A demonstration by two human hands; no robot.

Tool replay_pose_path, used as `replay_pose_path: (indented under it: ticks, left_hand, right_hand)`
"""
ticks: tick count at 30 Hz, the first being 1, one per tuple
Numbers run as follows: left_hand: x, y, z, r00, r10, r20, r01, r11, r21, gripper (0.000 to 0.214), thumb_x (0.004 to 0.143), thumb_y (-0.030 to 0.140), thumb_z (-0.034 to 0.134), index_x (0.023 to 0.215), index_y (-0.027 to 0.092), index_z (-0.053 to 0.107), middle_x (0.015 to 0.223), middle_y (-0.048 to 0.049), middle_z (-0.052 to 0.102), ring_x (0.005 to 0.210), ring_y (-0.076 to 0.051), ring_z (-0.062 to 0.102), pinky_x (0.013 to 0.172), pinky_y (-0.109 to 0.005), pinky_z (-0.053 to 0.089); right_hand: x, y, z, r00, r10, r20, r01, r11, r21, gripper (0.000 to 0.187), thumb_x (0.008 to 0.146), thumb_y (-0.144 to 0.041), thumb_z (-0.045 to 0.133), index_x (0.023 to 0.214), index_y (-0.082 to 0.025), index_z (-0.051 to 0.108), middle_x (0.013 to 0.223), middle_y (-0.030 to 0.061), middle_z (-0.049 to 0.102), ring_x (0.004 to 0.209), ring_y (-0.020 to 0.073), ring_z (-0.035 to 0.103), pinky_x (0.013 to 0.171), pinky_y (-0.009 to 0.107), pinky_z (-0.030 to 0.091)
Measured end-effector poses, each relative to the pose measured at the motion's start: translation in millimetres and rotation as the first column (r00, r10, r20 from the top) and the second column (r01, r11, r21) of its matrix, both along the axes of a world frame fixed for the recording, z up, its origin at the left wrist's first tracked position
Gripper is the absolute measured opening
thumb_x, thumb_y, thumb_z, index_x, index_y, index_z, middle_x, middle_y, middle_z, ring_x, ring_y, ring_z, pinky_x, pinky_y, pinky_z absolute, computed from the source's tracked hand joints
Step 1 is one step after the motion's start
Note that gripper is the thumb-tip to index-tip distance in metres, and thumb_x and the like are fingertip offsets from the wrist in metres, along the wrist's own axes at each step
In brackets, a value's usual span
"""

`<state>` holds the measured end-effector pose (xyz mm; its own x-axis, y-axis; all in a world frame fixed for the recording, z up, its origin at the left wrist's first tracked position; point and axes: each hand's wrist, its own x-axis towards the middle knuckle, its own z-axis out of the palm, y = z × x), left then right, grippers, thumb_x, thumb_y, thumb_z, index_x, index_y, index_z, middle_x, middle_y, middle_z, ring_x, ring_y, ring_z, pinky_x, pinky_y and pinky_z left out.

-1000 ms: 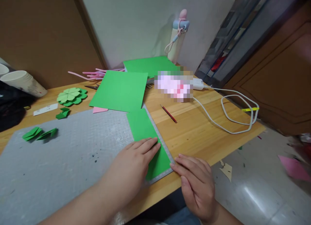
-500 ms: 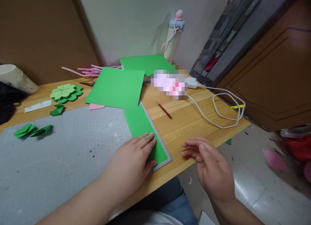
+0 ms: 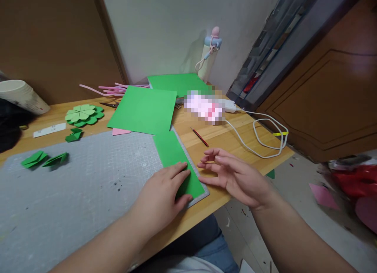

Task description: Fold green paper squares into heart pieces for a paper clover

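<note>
My left hand [image 3: 165, 195] lies flat, fingers stretched, on a long green paper strip [image 3: 169, 149] at the right edge of the grey cutting mat [image 3: 97, 198]. The strip's near left part is hidden under that hand. My right hand [image 3: 231, 174] hovers just right of the mat's edge, fingers apart and nothing in them. Beyond the strip, a large green paper sheet [image 3: 144, 110] overlaps the mat's far edge. Behind my right hand, a dark red pencil [image 3: 199, 136] lies on the wooden table [image 3: 188, 222].
Folded green paper pieces [image 3: 34, 159] and a layered green paper flower [image 3: 81, 114] are at the left. Pink stems [image 3: 118, 88], another green sheet [image 3: 176, 83] and a bottle [image 3: 207, 55] stand or lie at the back. A white cable [image 3: 250, 147] loops at the right.
My right hand has moved left toward the strip, and its fingers have spread. My left hand stays on the strip. The whole view has shifted slightly.
</note>
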<state>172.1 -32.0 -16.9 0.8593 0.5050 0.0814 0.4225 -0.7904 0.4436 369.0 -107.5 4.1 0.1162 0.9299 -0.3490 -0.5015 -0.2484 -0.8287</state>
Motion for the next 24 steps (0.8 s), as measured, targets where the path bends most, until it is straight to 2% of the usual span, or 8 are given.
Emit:
replay_pose_path:
  ticks: [5, 9, 13, 20, 22, 24]
  left_hand:
    - [-2, 0, -3.1, 0.997, 0.044, 0.071, -0.039, 0.996, -0.076, 0.046, 0.078, 0.031, 0.065, 0.121, 0.019, 0.054, 0.133, -0.0099, 0.052, 0.120, -0.026, 0.050, 0.102, -0.043, 0.042]
    - [-2, -3, -4.6, 0.991, 0.073, 0.110, -0.061, 0.992, -0.107, 0.059, 0.072, 0.038, 0.071, 0.123, 0.017, 0.049, 0.132, -0.0127, 0.048, 0.122, -0.028, 0.044, 0.104, -0.044, 0.039]
    - [-1, -6, -5.8, 0.991, 0.102, 0.085, -0.097, 0.994, -0.055, 0.072, 0.065, 0.045, 0.075, 0.125, 0.015, 0.048, 0.134, -0.0155, 0.043, 0.127, -0.033, 0.037, 0.107, -0.052, 0.033]
    - [-2, -11, 1.6, 0.996, 0.093, 0.001, -0.093, 0.995, 0.029, 0.073, 0.071, 0.047, 0.068, 0.130, 0.011, 0.045, 0.138, -0.0195, 0.043, 0.131, -0.035, 0.035, 0.107, -0.052, 0.032]
    - [-2, -17, 5.2, 0.996, 0.073, -0.045, -0.069, 0.994, 0.079, 0.071, 0.072, 0.044, 0.066, 0.130, 0.008, 0.046, 0.138, -0.0214, 0.045, 0.130, -0.035, 0.038, 0.107, -0.051, 0.034]
    - [-4, -24, 7.2, 0.995, 0.052, -0.082, -0.041, 0.990, 0.132, 0.057, 0.076, 0.033, 0.063, 0.124, 0.005, 0.053, 0.134, -0.0230, 0.050, 0.125, -0.036, 0.045, 0.103, -0.050, 0.038]
  right_hand:
    - [5, 7, -2.9, 0.997, 0.009, -0.082, -0.013, 0.999, -0.046, 0.013, 0.081, -0.023, 0.054, 0.094, -0.024, 0.057, 0.095, 0.0022, 0.061, 0.099, 0.0212, 0.060, 0.084, 0.050, 0.051]
    - [4, 10, 5.4, 0.998, 0.028, -0.056, -0.030, 0.999, -0.030, 0.016, 0.081, -0.023, 0.056, 0.097, -0.025, 0.057, 0.095, 0.0027, 0.060, 0.103, 0.0220, 0.058, 0.083, 0.049, 0.051]
    - [5, 18, 12.6, 0.994, 0.093, -0.051, -0.097, 0.992, -0.077, 0.016, 0.081, -0.022, 0.056, 0.097, -0.024, 0.058, 0.097, 0.0036, 0.061, 0.102, 0.0221, 0.059, 0.081, 0.047, 0.052]
    - [8, 19, 2.0, 0.976, 0.109, -0.189, -0.132, 0.985, -0.112, 0.017, 0.082, -0.021, 0.052, 0.098, -0.023, 0.056, 0.093, 0.0045, 0.063, 0.099, 0.0226, 0.061, 0.083, 0.053, 0.050]
    - [6, 16, -0.9, 0.969, 0.106, -0.223, -0.130, 0.987, -0.095, 0.017, 0.082, -0.020, 0.052, 0.099, -0.022, 0.056, 0.094, 0.0050, 0.063, 0.100, 0.0228, 0.060, 0.083, 0.053, 0.050]
    - [2, 12, -2.3, 0.961, 0.113, -0.253, -0.131, 0.990, -0.055, 0.017, 0.083, -0.019, 0.051, 0.099, -0.022, 0.056, 0.096, 0.0050, 0.061, 0.101, 0.0229, 0.058, 0.084, 0.052, 0.050]
